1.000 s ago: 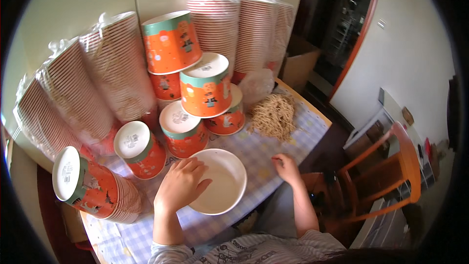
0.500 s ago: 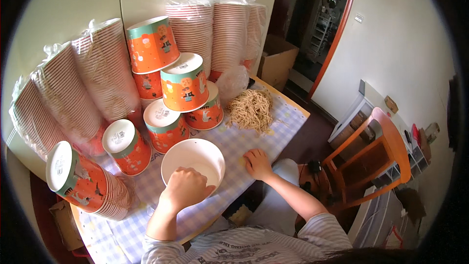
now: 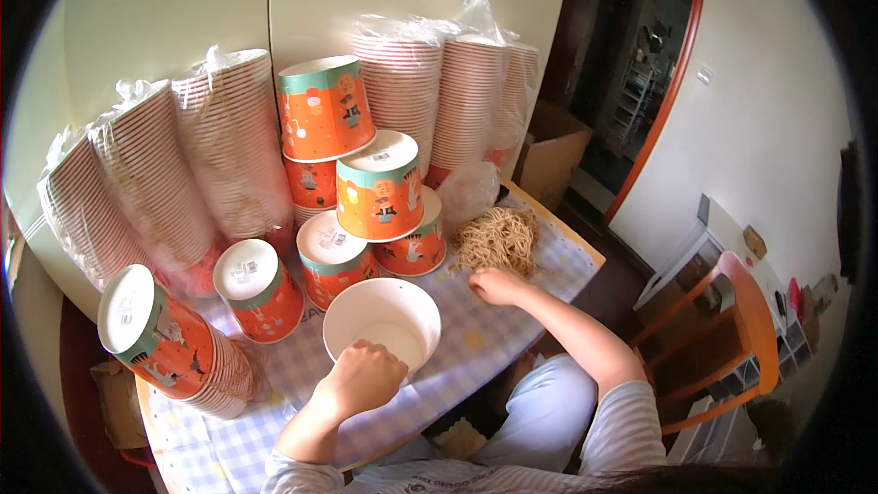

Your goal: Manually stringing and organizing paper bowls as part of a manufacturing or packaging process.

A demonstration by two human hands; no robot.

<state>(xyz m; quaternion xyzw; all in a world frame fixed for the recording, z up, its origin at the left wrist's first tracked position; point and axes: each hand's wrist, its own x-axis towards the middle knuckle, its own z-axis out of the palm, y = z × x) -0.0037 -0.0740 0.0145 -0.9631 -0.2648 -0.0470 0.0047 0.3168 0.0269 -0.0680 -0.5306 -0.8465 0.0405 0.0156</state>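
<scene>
A paper bucket stands mouth up at the front of the table, white inside. Over its near rim my left hand is closed, gripping the wall. My right hand reaches to the near edge of a heap of tan cords, its fingers curled. What lies in those fingers, if anything, is hidden. Behind the white bucket, orange and green paper buckets stand upside down: one at the left, one in the middle, and one stacked higher.
Tall bagged stacks of paper buckets line the wall. A bucket stack leans at the table's left end. Beyond the cords lies a crumpled clear bag. A cardboard box stands past the table, and a wooden chair at right.
My right hand has moved away from me, from the bare tablecloth to the cord heap, and its fingers have curled. My left hand stays on the bucket's rim. The view has shifted.
</scene>
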